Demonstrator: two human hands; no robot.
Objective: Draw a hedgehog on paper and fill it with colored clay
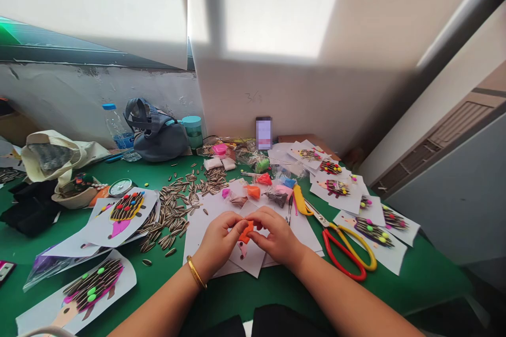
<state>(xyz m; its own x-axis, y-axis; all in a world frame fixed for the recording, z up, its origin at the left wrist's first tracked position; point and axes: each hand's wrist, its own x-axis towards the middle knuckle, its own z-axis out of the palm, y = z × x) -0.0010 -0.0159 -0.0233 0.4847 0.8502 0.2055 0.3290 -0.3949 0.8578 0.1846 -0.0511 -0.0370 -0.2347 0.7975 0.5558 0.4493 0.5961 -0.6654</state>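
Note:
My left hand (219,239) and my right hand (276,237) meet over the middle of the table, and their fingertips pinch a small piece of orange modelling clay (247,233) from both sides. Beneath them lies a white paper card (247,258) with a small pink shape on it, resting on more white sheets (300,234). A gold bangle (196,272) circles my left wrist. Loose striped sunflower seeds (174,212) are scattered left of my left hand. Red-and-yellow-handled scissors (348,247) lie right of my right hand.
The green table (419,274) holds several paper hedgehog crafts decorated with seeds and coloured clay balls. Clay packets stand beyond my hands. A water bottle (118,129), grey bag (158,139), cloth bag (55,158) and upright phone (263,132) line the back.

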